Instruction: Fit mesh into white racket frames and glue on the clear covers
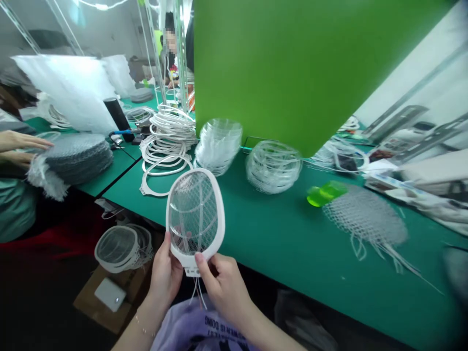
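Right now, a mesh racket head (195, 214) is just below the middle of the frame: the left hand (164, 273) has its grip clamped on the lower left rim, the right hand (224, 283) on the base. White hoops (170, 126) lie piled on the green desk (256, 234), left of centre.

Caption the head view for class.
Left hand and right hand hold a white-framed mesh panel at a green table.
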Available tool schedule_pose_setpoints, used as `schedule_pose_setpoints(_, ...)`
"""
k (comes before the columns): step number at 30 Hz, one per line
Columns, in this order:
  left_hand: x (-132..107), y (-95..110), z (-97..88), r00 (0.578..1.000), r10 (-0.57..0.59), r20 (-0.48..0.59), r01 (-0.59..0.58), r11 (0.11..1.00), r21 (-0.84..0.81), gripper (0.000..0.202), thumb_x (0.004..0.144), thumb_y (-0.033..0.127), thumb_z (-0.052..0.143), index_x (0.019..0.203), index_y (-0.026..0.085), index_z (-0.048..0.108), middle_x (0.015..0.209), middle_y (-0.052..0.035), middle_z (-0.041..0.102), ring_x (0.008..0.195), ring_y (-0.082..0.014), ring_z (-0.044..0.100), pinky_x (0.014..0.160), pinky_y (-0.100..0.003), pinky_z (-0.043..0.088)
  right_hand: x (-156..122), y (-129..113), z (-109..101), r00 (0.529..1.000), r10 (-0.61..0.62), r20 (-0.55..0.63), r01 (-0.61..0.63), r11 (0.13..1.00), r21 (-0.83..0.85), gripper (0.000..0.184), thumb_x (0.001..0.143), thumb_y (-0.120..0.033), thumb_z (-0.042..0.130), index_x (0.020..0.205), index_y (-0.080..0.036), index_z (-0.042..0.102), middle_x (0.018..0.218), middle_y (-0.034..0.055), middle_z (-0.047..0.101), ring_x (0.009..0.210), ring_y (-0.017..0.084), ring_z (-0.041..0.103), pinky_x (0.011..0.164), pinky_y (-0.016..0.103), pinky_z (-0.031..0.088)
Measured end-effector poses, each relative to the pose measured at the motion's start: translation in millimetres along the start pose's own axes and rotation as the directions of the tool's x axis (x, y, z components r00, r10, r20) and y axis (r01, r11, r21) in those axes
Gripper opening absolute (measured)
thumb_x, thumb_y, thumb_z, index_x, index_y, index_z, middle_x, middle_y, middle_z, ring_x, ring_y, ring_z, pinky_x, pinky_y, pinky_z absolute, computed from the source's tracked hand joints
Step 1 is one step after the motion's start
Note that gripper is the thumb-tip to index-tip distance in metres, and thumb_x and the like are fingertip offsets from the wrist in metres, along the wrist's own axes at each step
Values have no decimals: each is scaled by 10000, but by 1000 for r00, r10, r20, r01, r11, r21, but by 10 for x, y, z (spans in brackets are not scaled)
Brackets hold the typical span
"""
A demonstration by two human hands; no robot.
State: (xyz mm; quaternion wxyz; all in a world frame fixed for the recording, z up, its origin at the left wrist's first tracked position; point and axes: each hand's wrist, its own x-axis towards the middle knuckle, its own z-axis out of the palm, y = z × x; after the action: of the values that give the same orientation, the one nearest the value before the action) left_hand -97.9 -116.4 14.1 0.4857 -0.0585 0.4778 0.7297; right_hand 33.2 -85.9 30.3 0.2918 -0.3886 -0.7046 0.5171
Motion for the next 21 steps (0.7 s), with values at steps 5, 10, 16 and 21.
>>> schedule_pose_setpoints(5, -148, 79, -577, 1000, 13, -27, -11, 998, 61, 96, 846, 135, 721, 934, 96, 731, 874, -104, 781, 756, -213, 764, 645, -247, 627, 193, -9, 303, 973, -31, 229, -12, 983, 181, 556, 993, -568, 381, 653, -164, 555, 636, 24, 601, 580, 122, 510, 567, 247, 372)
schedule_pose_setpoints(10, 201, 364, -1505, 834, 339, -435, -298, 941, 161, 139, 948, 65, 568, 951, 153, 677, 894, -30, 752, 726, -123, 729, 653, -208, 601, 300, 158, 403, 909, 129, 396, -126, 991, -34, 489, 944, -639, 452, 967, -203, 673, 709, 0, 637, 655, 155, 572, 641, 262, 405)
schedule_pose_setpoints(16, 954, 568, -2381, 726, 363, -584, -195, 923, 331, 203, 989, 246, 591, 1158, 139, 619, 1088, -68, 673, 886, -169, 684, 782, -348, 594, 655, 378, 330, 955, 105, 277, -66, 987, -146, 526, 977, -639, 349, 900, -206, 637, 623, -20, 558, 570, 150, 515, 576, 271, 384)
schedule_pose_setpoints(21, 1419, 581, -2520, 753, 367, -546, 73, 779, 623, 363, 966, 349, 626, 1276, 165, 583, 1270, -102, 609, 1068, -245, 643, 889, -451, 561, 1167, 175, 540, 955, -156, 252, 244, 895, -372, 397, 1016, -470, 370, 1004, -195, 656, 826, 47, 694, 717, 193, 642, 637, 295, 458)
